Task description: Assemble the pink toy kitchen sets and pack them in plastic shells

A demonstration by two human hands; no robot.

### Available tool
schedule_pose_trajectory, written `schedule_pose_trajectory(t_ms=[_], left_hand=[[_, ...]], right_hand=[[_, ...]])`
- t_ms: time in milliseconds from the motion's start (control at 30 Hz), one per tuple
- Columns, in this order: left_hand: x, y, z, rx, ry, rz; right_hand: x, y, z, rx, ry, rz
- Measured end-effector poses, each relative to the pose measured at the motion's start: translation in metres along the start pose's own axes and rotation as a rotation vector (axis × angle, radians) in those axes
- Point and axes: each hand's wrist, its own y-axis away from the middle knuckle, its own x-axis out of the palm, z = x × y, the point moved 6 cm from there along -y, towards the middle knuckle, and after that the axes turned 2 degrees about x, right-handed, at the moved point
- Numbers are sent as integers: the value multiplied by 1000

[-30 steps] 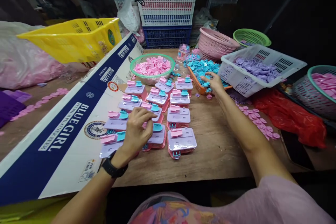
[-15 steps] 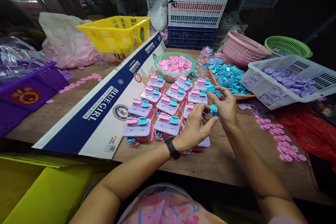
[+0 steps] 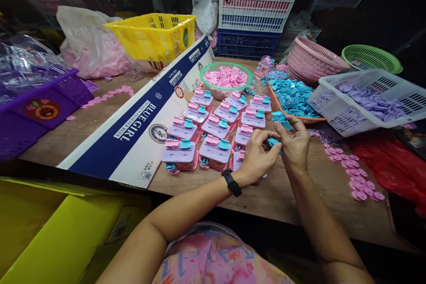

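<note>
My right hand (image 3: 295,144) is closed around several small blue plastic pieces (image 3: 281,120), which stick out above its thumb and fingers. Below them, another blue piece (image 3: 273,142) is pinched by the fingertips of my left hand (image 3: 259,153), close against my right palm. A black band is on the left wrist. To the left stand rows of pink boxes with lilac tops (image 3: 179,153), each carrying a pink and a blue piece where the top shows. My left hand and forearm partly hide the nearest right-hand boxes.
A green-rimmed bowl (image 3: 248,84) of pink pieces stands behind the boxes. To the right are an orange basket (image 3: 273,100) of blue pieces and a white basket (image 3: 346,122) of lilac parts. Pink discs (image 3: 361,184) lie at right. A long carton (image 3: 133,128) borders the left.
My left thumb and fingers have come together on the lower blue piece. Both hands have shifted slightly right, the right still holding its blue pieces. The whole view has moved a little.
</note>
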Motion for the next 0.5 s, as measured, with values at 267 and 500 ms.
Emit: schedule_pose_trajectory(t_ms=[267, 500], left_hand=[[-4, 5, 8, -18, 83, 39], [-32, -10, 11, -270, 397, 30]], right_hand=[[3, 11, 7, 230, -164, 197], [7, 9, 3, 473, -448, 403]])
